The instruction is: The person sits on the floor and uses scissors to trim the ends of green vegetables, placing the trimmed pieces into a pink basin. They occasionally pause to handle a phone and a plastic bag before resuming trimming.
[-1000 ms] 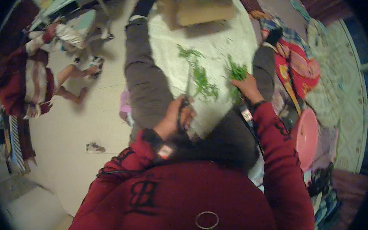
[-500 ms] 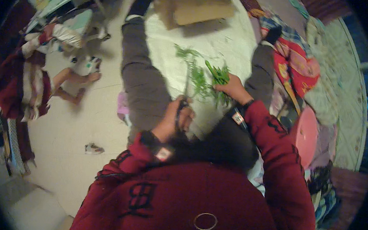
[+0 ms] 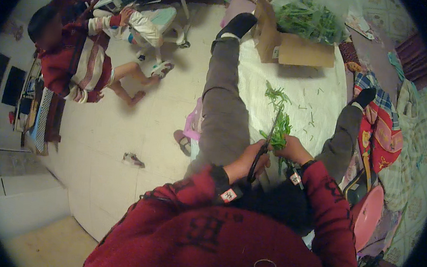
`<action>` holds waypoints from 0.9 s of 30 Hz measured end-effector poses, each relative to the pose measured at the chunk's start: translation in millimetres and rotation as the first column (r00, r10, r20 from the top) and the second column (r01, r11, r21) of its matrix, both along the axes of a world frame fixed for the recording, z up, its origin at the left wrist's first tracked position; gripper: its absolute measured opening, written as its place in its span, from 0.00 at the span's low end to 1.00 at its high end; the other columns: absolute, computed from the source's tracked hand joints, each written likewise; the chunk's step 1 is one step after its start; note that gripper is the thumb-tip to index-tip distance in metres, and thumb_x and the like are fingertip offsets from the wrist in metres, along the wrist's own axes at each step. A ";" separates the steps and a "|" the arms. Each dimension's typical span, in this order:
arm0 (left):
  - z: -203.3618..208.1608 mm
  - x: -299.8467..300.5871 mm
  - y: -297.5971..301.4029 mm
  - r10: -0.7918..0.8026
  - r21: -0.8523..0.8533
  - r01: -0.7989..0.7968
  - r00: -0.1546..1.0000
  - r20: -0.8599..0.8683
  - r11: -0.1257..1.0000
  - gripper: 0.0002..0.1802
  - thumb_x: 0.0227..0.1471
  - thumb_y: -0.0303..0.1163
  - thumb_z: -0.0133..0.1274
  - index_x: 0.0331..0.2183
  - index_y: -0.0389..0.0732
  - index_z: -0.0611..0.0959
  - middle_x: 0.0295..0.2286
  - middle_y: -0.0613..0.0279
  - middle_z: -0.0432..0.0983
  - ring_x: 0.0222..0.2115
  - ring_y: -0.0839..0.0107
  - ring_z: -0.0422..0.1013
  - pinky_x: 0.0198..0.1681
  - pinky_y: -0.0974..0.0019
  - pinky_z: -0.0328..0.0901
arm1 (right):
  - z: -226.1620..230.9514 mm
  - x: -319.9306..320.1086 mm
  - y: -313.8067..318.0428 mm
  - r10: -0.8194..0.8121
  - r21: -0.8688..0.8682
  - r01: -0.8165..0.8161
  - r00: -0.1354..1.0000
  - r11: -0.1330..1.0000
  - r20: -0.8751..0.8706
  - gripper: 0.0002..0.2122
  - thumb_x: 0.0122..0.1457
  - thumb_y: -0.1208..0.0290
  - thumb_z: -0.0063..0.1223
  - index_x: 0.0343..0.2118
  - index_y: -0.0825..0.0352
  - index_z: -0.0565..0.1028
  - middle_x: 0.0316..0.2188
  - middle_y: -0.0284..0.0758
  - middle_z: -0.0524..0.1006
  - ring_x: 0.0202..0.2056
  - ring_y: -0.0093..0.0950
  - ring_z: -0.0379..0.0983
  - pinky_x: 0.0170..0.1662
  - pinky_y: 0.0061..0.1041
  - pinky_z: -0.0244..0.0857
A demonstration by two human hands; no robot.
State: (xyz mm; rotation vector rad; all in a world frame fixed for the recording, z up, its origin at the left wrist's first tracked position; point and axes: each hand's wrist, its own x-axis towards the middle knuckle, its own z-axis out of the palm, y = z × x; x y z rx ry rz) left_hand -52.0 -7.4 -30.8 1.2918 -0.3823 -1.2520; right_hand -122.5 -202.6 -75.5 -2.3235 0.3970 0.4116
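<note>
Both arms reach from the near edge toward the middle, elbows out to the sides. The left forearm (image 3: 183,194) slants far and to the right; the right forearm (image 3: 329,203) slants far and to the left. Dark bands circle the left wrist (image 3: 220,178) and right wrist (image 3: 308,166). The left hand (image 3: 243,163) is curled into a grip, while the right hand (image 3: 295,151), just beside it and slightly farther off, closes its fingers, pointing left. The left leg (image 3: 225,109) stretches far, the right leg (image 3: 341,136) angles off to the far right; both feet wear dark socks.
</note>
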 end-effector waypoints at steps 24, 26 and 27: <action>2.6 2.1 0.2 0.007 -0.116 -0.008 1.000 -0.007 0.993 0.13 0.48 0.26 0.41 0.38 0.35 0.64 0.20 0.56 0.69 0.12 0.71 0.63 0.14 0.70 0.62 | 64.0 -35.9 -8.7 -0.034 -0.045 0.046 0.970 0.998 0.240 0.12 0.37 0.70 0.55 0.28 0.67 0.73 0.22 0.45 0.73 0.26 0.41 0.70 0.30 0.36 0.62; 0.8 3.8 -4.1 0.029 0.034 -0.030 0.999 0.017 0.999 0.14 0.48 0.27 0.42 0.40 0.35 0.64 0.21 0.55 0.70 0.13 0.71 0.65 0.15 0.70 0.63 | 80.6 -41.1 -5.0 -0.096 0.091 0.077 0.972 0.993 0.216 0.15 0.36 0.70 0.56 0.30 0.66 0.73 0.23 0.44 0.73 0.26 0.40 0.71 0.30 0.35 0.62; -0.7 4.3 -4.8 0.034 -0.019 -0.034 0.999 0.039 0.999 0.14 0.49 0.28 0.44 0.39 0.34 0.66 0.21 0.55 0.70 0.15 0.71 0.67 0.17 0.70 0.64 | 88.0 -43.7 -2.4 -0.023 0.034 0.014 0.955 0.999 0.295 0.15 0.36 0.70 0.56 0.31 0.66 0.73 0.23 0.44 0.73 0.27 0.39 0.71 0.30 0.35 0.62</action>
